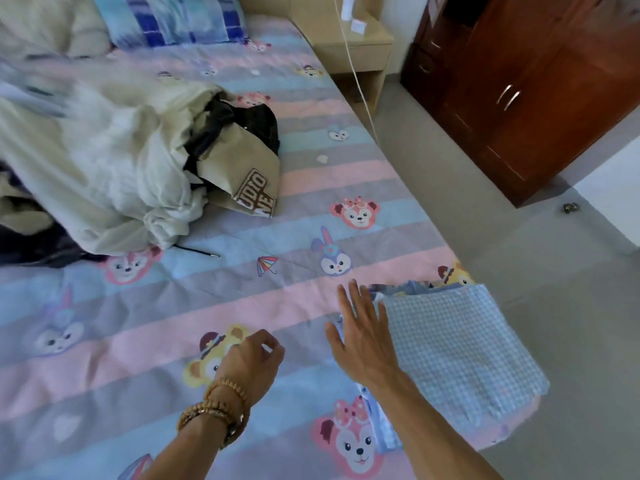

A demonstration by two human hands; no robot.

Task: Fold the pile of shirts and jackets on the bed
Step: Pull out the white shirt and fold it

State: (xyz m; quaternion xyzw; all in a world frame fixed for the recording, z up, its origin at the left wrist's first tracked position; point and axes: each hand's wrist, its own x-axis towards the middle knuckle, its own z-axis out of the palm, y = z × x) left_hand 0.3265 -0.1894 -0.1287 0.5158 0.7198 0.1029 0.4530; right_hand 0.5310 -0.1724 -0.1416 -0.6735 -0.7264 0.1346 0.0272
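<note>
A messy pile of clothes (pixel 104 161) sits at the far left of the bed (pixel 242 296). Nearer, the left hand (pixel 254 358) hangs over the bed with fingers curled, holding nothing. The right hand (pixel 363 337) is spread flat, just beside a folded blue checked shirt (pixel 457 344) at the bed's right edge.

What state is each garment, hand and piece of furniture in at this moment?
Blue checked shirt: folded, at the bed's right edge.
Pile of clothes: unfolded, heaped at upper left.
Tan jacket: crumpled, in the pile.
Right hand: fingers straight, beside the folded shirt.
Left hand: fingers loosely curled, holding nothing.
Wardrobe: doors closed.
</note>
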